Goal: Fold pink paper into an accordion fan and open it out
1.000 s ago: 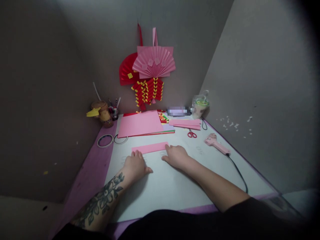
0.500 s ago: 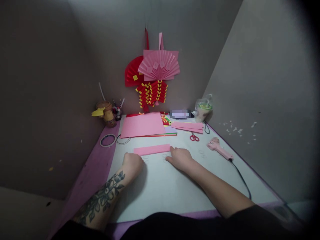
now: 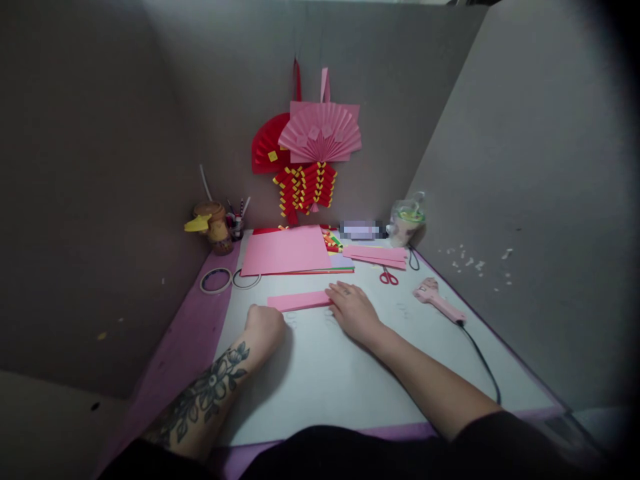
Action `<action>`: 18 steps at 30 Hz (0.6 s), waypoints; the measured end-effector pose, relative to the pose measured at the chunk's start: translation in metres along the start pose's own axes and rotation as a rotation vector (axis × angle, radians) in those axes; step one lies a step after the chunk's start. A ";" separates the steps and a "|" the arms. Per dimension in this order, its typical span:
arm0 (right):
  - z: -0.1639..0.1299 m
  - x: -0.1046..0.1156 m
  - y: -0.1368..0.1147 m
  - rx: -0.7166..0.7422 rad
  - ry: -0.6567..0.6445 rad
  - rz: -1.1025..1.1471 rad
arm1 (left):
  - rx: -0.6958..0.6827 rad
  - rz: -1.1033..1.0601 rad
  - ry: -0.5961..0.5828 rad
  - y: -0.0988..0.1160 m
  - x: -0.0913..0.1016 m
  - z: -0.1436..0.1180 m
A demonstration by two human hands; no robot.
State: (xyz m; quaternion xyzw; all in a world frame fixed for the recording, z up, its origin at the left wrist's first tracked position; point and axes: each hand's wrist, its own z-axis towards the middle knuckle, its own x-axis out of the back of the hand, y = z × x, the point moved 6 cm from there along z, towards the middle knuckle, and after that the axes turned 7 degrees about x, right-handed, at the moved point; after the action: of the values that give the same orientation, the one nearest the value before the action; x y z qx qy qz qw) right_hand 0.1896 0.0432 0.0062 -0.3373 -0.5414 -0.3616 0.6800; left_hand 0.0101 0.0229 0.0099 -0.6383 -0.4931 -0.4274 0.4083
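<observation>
A folded pink paper strip (image 3: 300,301) lies crosswise on the white tabletop. My right hand (image 3: 353,310) rests flat over the strip's right end, palm down with fingers stretched out, covering that end. Just below the strip's left end sits my left hand (image 3: 265,327), closed into a fist against the table. Its fingers curl underneath, so whatever they may hold is hidden. Behind the strip is a large pink paper sheet (image 3: 285,252) on top of other coloured sheets.
Two tape rolls (image 3: 216,281) lie at left. More pink strips (image 3: 376,256), red-handled scissors (image 3: 388,277) and a corded pink glue gun (image 3: 440,301) are at right. Cups (image 3: 220,230) (image 3: 406,223) stand at the back corners. Paper fans (image 3: 320,133) and red firecracker decorations (image 3: 317,183) hang on the wall.
My right hand has shifted left and flattened from the strip's right edge onto its top. My left hand stays almost where it was. The view has tilted slightly.
</observation>
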 end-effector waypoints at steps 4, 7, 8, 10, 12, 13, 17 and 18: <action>0.009 -0.016 -0.008 0.080 -0.035 0.072 | 0.075 0.033 0.045 -0.017 0.012 0.002; 0.013 -0.021 -0.006 0.066 -0.084 0.031 | 0.161 0.020 0.120 -0.035 0.025 0.006; 0.013 -0.021 -0.005 0.065 -0.100 0.016 | 0.170 0.020 0.167 -0.038 0.029 0.006; 0.013 -0.021 -0.005 0.068 -0.124 -0.011 | 0.127 0.022 0.282 -0.032 0.036 0.006; 0.013 -0.021 -0.006 0.058 -0.134 -0.033 | 0.022 0.011 0.379 -0.015 0.037 0.004; 0.013 -0.021 -0.006 0.049 -0.134 -0.040 | -0.036 0.001 0.401 -0.006 0.034 0.002; 0.013 -0.019 -0.010 0.039 -0.090 -0.011 | -0.144 -0.048 0.363 0.013 0.019 0.002; 0.012 -0.019 -0.010 0.038 -0.074 0.004 | -0.146 -0.058 0.353 0.013 0.016 0.003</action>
State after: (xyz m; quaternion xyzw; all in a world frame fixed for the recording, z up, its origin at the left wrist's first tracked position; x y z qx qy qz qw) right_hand 0.1720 0.0508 -0.0090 -0.3387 -0.5723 -0.3369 0.6665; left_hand 0.0259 0.0278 0.0234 -0.5669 -0.3995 -0.5791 0.4285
